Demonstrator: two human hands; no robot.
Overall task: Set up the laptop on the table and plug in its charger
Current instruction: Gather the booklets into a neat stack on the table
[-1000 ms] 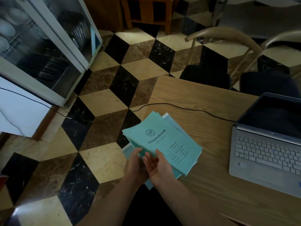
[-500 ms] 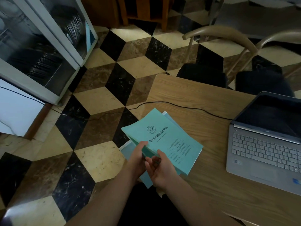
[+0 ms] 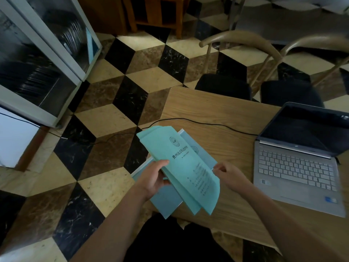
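Observation:
A silver laptop stands open with a dark screen on the right of the wooden table. A black charger cable runs from the laptop's left side across the table and down to the floor. My left hand grips a bent stack of teal booklets at the table's left corner. My right hand touches the right edge of a pale blue booklet underneath; its grip is unclear.
Two chairs with curved wooden backs and dark seats stand at the table's far side. A glass-door cabinet with stacked dishes is on the left. The cable trails over the patterned tile floor toward a white box.
My hands have moved apart. The left hand has lifted and bent the teal booklets upward, and the right hand has shifted to the stack's right edge.

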